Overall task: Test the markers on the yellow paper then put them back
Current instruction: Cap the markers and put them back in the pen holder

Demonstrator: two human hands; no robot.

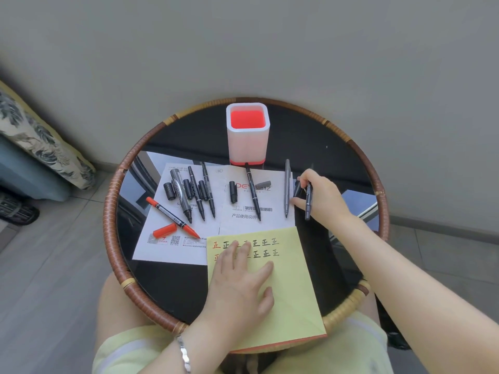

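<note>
A person is sitting at a round table (113, 206) with a white pen holder (248, 133), red inside, standing at its far edge. The yellow paper (291, 292) is lying well in front of the holder, at the near rim, with two rows of written characters along its top. The left hand (240, 282), wearing a bracelet (184, 354) at the wrist, is pressing flat on this paper with its fingers spread and straight, covering some of the characters.

In front of the holder and to its right, the right hand (321, 197) is gripping a dark marker (308, 203), fingers curled round the barrel and the thumb reaching out to the left. A small dark cap (297, 188) is sitting by its fingertips; whether they are touching it cannot be told.

Between the holder and the yellow paper, white sheets (172, 238) are lying spread. On them, uncapped black markers (182, 195) and loose black caps (169, 190) are resting in front of the holder and to its left, and a grey pen (286, 187) is lying just beside the right hand. Farthest left of the holder, a red marker (172, 215) is lying at a slant with its red cap (164, 230) next to it.
</note>
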